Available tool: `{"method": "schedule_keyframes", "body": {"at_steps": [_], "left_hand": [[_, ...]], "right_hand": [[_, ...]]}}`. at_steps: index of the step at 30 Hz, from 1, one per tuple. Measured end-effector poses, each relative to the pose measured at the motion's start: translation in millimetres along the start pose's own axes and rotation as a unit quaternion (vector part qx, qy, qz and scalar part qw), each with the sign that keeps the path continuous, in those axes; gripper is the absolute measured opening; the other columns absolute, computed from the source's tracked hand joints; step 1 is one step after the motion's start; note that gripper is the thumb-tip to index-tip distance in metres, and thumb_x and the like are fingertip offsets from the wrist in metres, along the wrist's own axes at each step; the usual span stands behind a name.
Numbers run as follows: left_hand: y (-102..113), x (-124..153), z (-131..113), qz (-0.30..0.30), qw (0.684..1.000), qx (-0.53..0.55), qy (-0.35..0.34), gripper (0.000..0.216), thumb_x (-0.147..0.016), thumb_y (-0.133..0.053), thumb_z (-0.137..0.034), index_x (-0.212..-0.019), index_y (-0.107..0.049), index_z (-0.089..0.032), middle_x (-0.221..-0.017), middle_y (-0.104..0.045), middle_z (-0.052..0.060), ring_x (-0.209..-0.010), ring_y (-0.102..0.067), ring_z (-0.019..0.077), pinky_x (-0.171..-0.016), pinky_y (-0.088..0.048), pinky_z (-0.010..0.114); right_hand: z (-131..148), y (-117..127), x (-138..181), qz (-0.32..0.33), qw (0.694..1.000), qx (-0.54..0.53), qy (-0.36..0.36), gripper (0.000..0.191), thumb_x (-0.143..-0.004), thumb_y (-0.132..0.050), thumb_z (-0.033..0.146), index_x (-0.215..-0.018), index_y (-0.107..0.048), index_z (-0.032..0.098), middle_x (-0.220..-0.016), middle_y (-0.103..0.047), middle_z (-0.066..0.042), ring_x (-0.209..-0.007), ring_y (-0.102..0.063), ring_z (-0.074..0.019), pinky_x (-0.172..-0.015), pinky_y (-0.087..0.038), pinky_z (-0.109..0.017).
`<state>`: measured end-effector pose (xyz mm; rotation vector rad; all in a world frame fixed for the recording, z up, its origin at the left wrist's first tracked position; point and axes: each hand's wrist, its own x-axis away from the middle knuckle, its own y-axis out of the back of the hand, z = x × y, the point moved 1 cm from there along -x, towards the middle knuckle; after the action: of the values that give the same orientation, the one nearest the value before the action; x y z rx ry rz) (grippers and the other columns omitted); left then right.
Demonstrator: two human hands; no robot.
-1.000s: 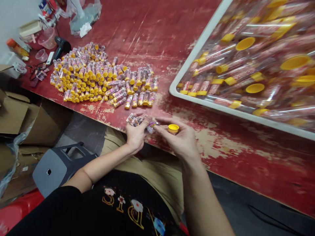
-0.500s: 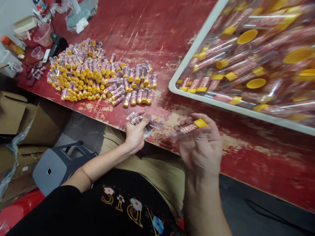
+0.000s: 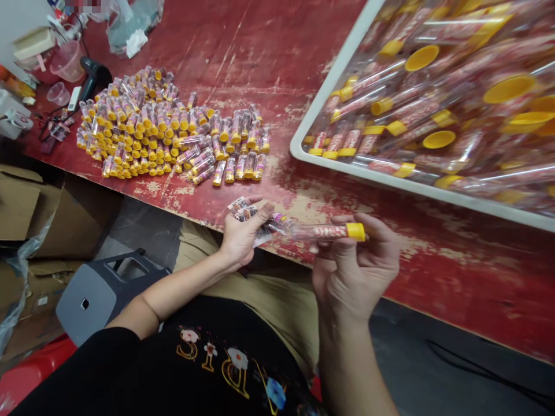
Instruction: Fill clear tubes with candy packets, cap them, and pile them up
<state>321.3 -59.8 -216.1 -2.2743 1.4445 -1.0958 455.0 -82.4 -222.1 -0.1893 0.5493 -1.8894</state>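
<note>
My left hand is closed around a few small printed plastic sleeves, with the thumb pressed on top. From its fingers a clear sleeve with a purple and yellow print sticks out to the right. My right hand pinches a clear plastic tube with red-and-white contents or print and a yellow cap. The tube lies nearly level, cap to the right. Its left end meets or overlaps the purple-printed sleeve; whether it is inside, I cannot tell.
Many yellow-capped tubes with purple labels are piled on the worn red table. A white-rimmed tray of unlabelled tubes stands right. A black scanner-like device and plastic tubs lie far left. Below are cardboard boxes and a grey stool.
My right hand has turned the tube level and brought its left end to the printed sleeve. My left hand stays almost in place, its sleeves more spread. The view has shifted slightly.
</note>
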Motion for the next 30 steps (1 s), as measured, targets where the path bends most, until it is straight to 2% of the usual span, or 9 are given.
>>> {"method": "schedule_keyframes", "body": {"at_steps": [4, 8, 13, 17, 20, 23, 25, 27, 30], "left_hand": [[-3, 3, -2, 0.002, 1.0, -0.008, 0.012, 0.067, -0.045, -0.105, -0.042, -0.095, -0.069, -0.017, -0.073, -0.068, -0.006, -0.064, -0.064, 0.0091, -0.069, -0.056, 0.025], [-2, 5, -9, 0.024, 0.999, -0.009, 0.041, 0.077, -0.043, -0.106, -0.045, -0.107, -0.071, -0.018, -0.077, -0.068, -0.006, -0.066, -0.065, 0.0106, -0.075, -0.061, 0.031], [3, 5, -11, 0.036, 0.998, -0.022, 0.05, 0.083, -0.044, -0.106, -0.047, -0.114, -0.072, -0.019, -0.079, -0.068, -0.005, -0.068, -0.068, 0.0129, -0.079, -0.063, 0.034], [3, 6, -9, 0.051, 0.996, -0.023, 0.063, 0.072, -0.05, -0.104, -0.046, -0.108, -0.071, -0.017, -0.08, -0.068, -0.004, -0.075, -0.071, 0.0148, -0.086, -0.061, 0.035], [0, 9, -9, 0.073, 0.994, -0.009, 0.085, 0.067, -0.054, -0.104, -0.035, -0.109, -0.07, -0.018, -0.082, -0.068, -0.004, -0.082, -0.076, 0.019, -0.09, -0.061, 0.039], [-2, 13, -7, 0.075, 0.992, -0.005, 0.105, 0.061, -0.055, -0.104, -0.033, -0.103, -0.069, -0.017, -0.083, -0.07, -0.001, -0.09, -0.078, 0.0248, -0.091, -0.06, 0.041], [-1, 15, -5, 0.076, 0.991, -0.014, 0.108, 0.06, -0.054, -0.104, -0.036, -0.099, -0.069, -0.017, -0.086, -0.073, 0.001, -0.088, -0.077, 0.0228, -0.089, -0.06, 0.038], [0, 17, -3, 0.087, 0.991, -0.02, 0.098, 0.063, -0.052, -0.105, -0.037, -0.1, -0.07, -0.017, -0.088, -0.073, 0.001, -0.081, -0.073, 0.0173, -0.084, -0.059, 0.033], [1, 19, 0, 0.096, 0.991, -0.018, 0.087, 0.071, -0.05, -0.105, -0.037, -0.109, -0.071, -0.018, -0.088, -0.073, -0.001, -0.075, -0.069, 0.013, -0.078, -0.057, 0.029]], "right_hand": [[-2, 4, 4, -0.024, 0.996, 0.077, 0.045, 0.034, -0.075, -0.093, 0.034, -0.104, -0.078, 0.026, -0.099, -0.076, -0.001, -0.075, -0.071, -0.0125, -0.062, -0.062, -0.025], [-4, 10, 12, -0.044, 0.986, 0.138, 0.078, 0.031, -0.075, -0.093, 0.024, -0.101, -0.078, 0.022, -0.101, -0.078, -0.002, -0.088, -0.077, -0.0187, -0.076, -0.071, -0.036], [0, 21, 18, 0.039, 0.989, 0.134, 0.052, 0.019, -0.093, -0.077, 0.028, -0.11, -0.078, 0.022, -0.108, -0.079, -0.006, -0.091, -0.078, -0.0199, -0.077, -0.07, -0.037], [2, 28, 21, 0.078, 0.979, 0.166, 0.084, 0.009, -0.091, -0.077, 0.022, -0.1, -0.08, 0.022, -0.105, -0.08, -0.006, -0.103, -0.077, -0.0209, -0.087, -0.067, -0.037], [-1, 31, 23, 0.084, 0.981, 0.165, 0.057, 0.016, -0.089, -0.08, 0.022, -0.104, -0.081, 0.024, -0.103, -0.079, -0.005, -0.095, -0.077, -0.0198, -0.085, -0.067, -0.036], [-3, 31, 25, 0.12, 0.971, 0.202, 0.049, 0.035, -0.089, -0.079, 0.023, -0.123, -0.079, 0.029, -0.122, -0.073, -0.008, -0.097, -0.076, -0.0196, -0.083, -0.067, -0.036], [-4, 28, 24, 0.143, 0.954, 0.252, 0.083, 0.043, -0.091, -0.076, 0.022, -0.133, -0.075, 0.034, -0.134, -0.068, -0.009, -0.109, -0.074, -0.0219, -0.089, -0.066, -0.039], [-5, 23, 23, 0.15, 0.938, 0.286, 0.123, 0.043, -0.093, -0.073, 0.021, -0.133, -0.075, 0.035, -0.13, -0.07, -0.008, -0.114, -0.071, -0.023, -0.095, -0.064, -0.042], [-8, 13, 22, 0.118, 0.934, 0.292, 0.169, 0.038, -0.092, -0.074, 0.017, -0.125, -0.079, 0.036, -0.114, -0.075, -0.006, -0.102, -0.072, -0.0205, -0.09, -0.063, -0.039]]}}
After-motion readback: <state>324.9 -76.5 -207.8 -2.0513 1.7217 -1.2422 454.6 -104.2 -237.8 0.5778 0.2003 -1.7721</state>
